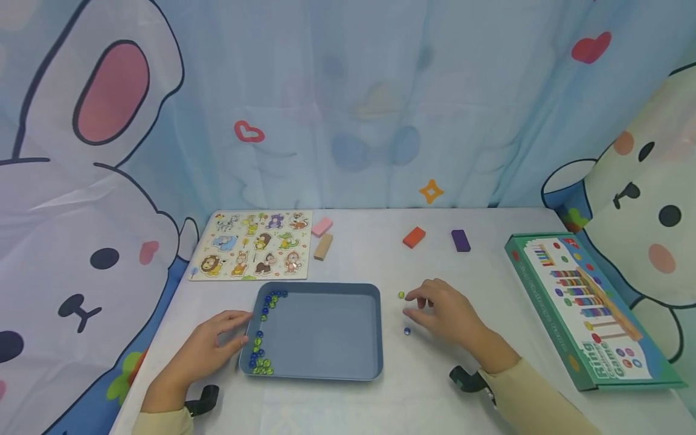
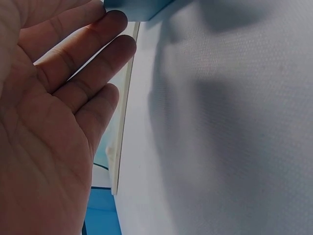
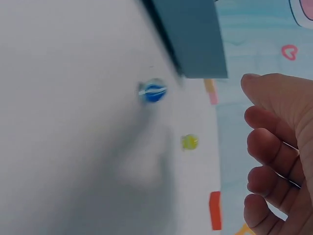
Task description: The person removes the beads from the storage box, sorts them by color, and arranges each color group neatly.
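A blue-grey tray (image 1: 321,332) lies on the table, with blue and green glass marbles (image 1: 260,366) gathered along its left side. At the tray's left rim is my left hand (image 1: 203,350), its fingers fairly straight and the fingertips against the edge. To the right of the tray, my right hand (image 1: 443,311) hovers over the table with fingers loosely bent and thumb apart; nothing shows between them. Near its fingertips sits a green marble (image 1: 401,295), and a blue marble (image 1: 407,331) lies just below the thumb. Both loose marbles also appear in the right wrist view.
An animal puzzle board (image 1: 255,244) lies behind the tray. Pink (image 1: 322,226), tan (image 1: 323,247), orange (image 1: 414,237) and purple blocks (image 1: 460,240) are spread along the back. A green toy box (image 1: 592,314) stands at the right, and a printed curtain (image 1: 370,103) hangs behind.
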Motion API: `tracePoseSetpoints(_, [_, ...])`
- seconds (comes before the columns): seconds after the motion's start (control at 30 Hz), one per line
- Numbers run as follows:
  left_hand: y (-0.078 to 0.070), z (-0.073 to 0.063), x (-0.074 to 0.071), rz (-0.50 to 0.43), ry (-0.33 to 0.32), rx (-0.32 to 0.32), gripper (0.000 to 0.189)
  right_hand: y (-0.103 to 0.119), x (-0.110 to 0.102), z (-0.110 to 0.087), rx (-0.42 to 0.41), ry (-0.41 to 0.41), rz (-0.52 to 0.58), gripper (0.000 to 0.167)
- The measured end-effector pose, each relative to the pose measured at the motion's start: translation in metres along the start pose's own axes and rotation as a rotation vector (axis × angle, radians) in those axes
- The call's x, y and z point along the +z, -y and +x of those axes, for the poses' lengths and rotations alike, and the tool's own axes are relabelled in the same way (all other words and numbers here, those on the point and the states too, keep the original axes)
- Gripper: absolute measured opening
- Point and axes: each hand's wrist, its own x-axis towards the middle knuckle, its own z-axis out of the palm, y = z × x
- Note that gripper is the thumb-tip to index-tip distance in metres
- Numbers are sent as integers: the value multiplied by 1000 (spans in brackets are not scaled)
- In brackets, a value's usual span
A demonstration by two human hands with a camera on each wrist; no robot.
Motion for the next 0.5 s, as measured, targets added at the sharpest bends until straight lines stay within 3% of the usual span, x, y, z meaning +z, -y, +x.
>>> tracePoseSetpoints(0.23, [1, 0, 0, 9, -19, 27, 50, 24, -1, 35, -99, -27, 38, 25])
tracePoseSetpoints(0.5, [1, 0, 1, 1, -12, 14, 50, 77, 7, 75, -189, 11, 28, 25])
